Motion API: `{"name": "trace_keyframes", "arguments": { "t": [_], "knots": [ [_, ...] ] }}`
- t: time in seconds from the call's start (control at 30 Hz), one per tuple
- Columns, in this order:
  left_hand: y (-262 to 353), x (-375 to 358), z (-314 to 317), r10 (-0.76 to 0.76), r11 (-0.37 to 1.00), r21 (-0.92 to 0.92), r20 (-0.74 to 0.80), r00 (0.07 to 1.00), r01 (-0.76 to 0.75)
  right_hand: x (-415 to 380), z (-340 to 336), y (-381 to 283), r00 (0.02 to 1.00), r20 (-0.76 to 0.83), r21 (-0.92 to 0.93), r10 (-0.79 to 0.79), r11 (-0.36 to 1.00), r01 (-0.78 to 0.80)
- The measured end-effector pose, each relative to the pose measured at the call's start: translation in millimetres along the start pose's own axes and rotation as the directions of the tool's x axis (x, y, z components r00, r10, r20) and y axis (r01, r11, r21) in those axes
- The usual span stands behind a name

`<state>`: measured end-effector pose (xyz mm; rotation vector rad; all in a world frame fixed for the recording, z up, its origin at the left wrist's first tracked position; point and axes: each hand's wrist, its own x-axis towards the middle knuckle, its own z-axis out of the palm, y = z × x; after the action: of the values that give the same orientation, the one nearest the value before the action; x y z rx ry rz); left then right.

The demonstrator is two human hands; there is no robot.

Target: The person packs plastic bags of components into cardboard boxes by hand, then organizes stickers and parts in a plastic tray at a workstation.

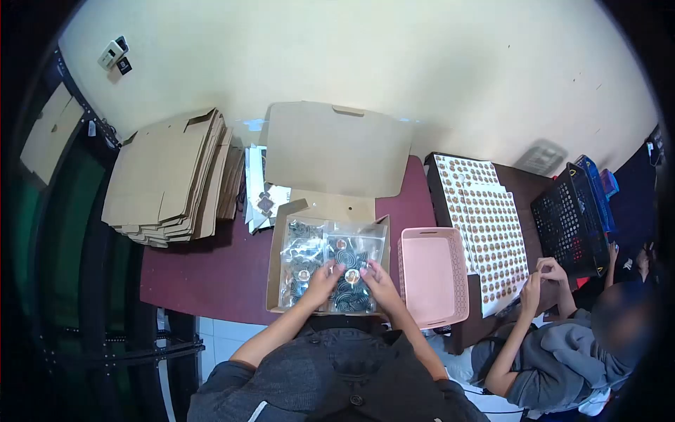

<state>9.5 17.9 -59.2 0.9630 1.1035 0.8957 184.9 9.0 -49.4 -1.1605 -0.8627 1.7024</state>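
Inside the box (pixel 273 271), the bag (pixel 361 246) lies between the left hand (pixel 324 283) and right hand (pixel 380 284), both half-curled against it. Whether they pinch its plastic, glare-blurred, I cannot tell.

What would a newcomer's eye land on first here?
Probably the open cardboard box at the centre, its lid raised, with both hands on clear plastic bags of dark coiled items inside. Next, the empty pink basket just right of it, and the sheets of small round stickers beyond. A tall stack of flattened cardboard fills the left.
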Motion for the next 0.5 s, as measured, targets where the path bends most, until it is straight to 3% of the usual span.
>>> {"name": "trace_keyframes", "arguments": {
  "t": [0.07, 0.1, 0.13, 0.2, 0.23, 0.27, 0.33, 0.4, 0.43, 0.47, 0.5],
  "knots": [
    [-2, 3, 0, 0.085, 0.912, 0.398, 0.052, 0.995, -0.099, -1, 1, 1, 0.997, -0.016, -0.112, -0.069, 0.991, 0.067],
    [14, -6, 7, 0.062, 0.983, 0.172, 0.026, 0.998, -0.065, -1, 0, 1, 0.997, -0.005, -0.147, -0.083, 0.986, 0.081],
    [13, -4, 7, 0.070, 0.982, 0.174, 0.027, 0.997, -0.073, 0, -1, 1, 0.995, 0.007, -0.182, -0.098, 0.979, 0.097],
    [5, 0, 5, 0.130, 0.991, -0.043, 0.128, 0.983, -0.125, 2, -6, -6, 0.998, 0.028, -0.139, -0.054, 0.989, 0.057],
    [4, 4, -6, -0.001, 0.949, 0.309, 0.180, 0.984, -0.056, -3, 2, -21, 0.995, 0.013, -0.073, -0.101, 0.992, 0.102],
    [0, 5, -8, 0.007, 0.949, 0.309, 0.183, 0.983, -0.065, -4, 7, -31, 0.989, -0.004, -0.006, -0.147, 0.989, 0.147],
    [5, 2, -7, 0.311, 0.835, 0.357, 0.321, 0.895, -0.418, 2, 8, -33, 0.970, -0.015, -0.048, -0.242, 0.969, 0.241],
    [12, 0, -8, 0.257, 0.845, 0.391, 0.305, 0.917, -0.366, 10, -1, -31, 0.995, -0.047, -0.137, -0.092, 0.987, 0.085],
    [18, 0, -8, 0.190, 0.877, 0.367, 0.330, 0.925, -0.311, 12, 2, -28, 0.985, -0.104, -0.028, -0.140, 0.990, 0.138],
    [23, -2, -9, 0.118, 0.904, 0.347, 0.354, 0.928, -0.248, 13, 0, -25, 0.984, -0.098, -0.031, -0.146, 0.989, 0.144],
    [27, -5, -7, 0.061, 0.911, 0.376, 0.285, 0.957, -0.170, 13, 0, -22, 0.986, -0.125, 0.069, -0.109, 0.991, 0.118]
  ]
}}
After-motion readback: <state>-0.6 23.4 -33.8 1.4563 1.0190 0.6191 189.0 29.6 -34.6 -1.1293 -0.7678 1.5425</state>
